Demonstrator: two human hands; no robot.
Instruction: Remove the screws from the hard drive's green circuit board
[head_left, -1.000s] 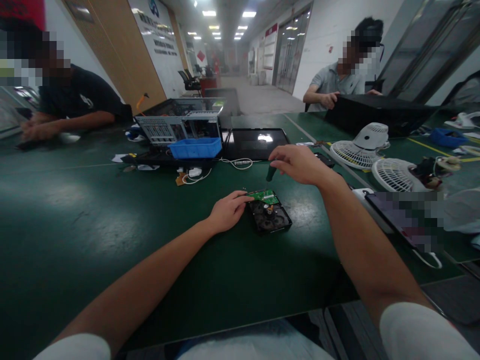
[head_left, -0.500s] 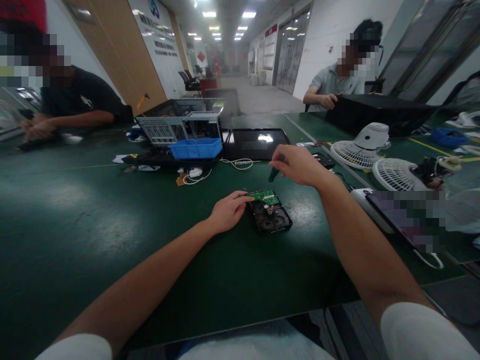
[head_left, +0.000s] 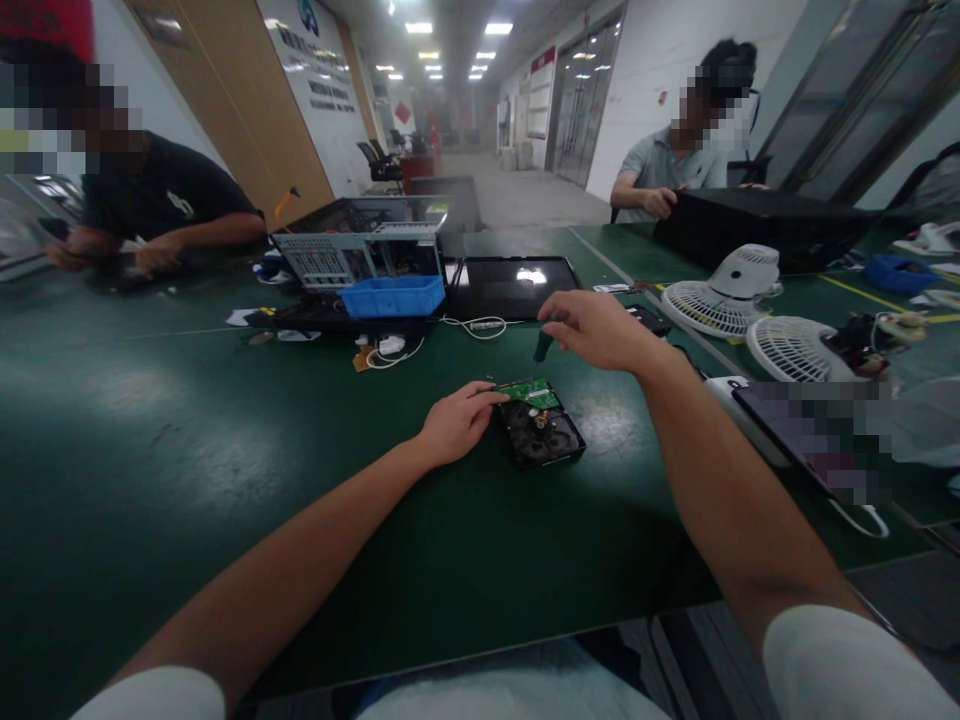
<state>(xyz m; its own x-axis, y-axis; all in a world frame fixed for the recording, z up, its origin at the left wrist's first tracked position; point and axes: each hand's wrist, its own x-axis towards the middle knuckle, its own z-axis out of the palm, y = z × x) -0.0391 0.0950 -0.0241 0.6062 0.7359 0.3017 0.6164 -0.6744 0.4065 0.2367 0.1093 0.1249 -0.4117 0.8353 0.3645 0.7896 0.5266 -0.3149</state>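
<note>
A hard drive [head_left: 544, 440] lies on the green table, with its green circuit board [head_left: 534, 393] at the far end and a black casing nearer me. My left hand [head_left: 459, 422] grips the drive's left edge, the fingers reaching onto the board's corner. Above the board, my right hand [head_left: 581, 325] is closed around the dark green handle of a screwdriver [head_left: 542, 347]. The screwdriver points down at the board's far edge; its thin shaft is faint, and I cannot tell whether the tip touches.
Behind the drive stand an open computer case [head_left: 360, 250], a blue bin [head_left: 393, 297] and a black panel [head_left: 517, 285]. White fans [head_left: 709, 300] and a phone [head_left: 806, 435] are on the right. One person sits at the left; another holds a black box [head_left: 757, 225].
My right hand and the screwdriver have shifted very slightly left. The left hand and hard drive stay put. The person at the left has moved their hands apart.
</note>
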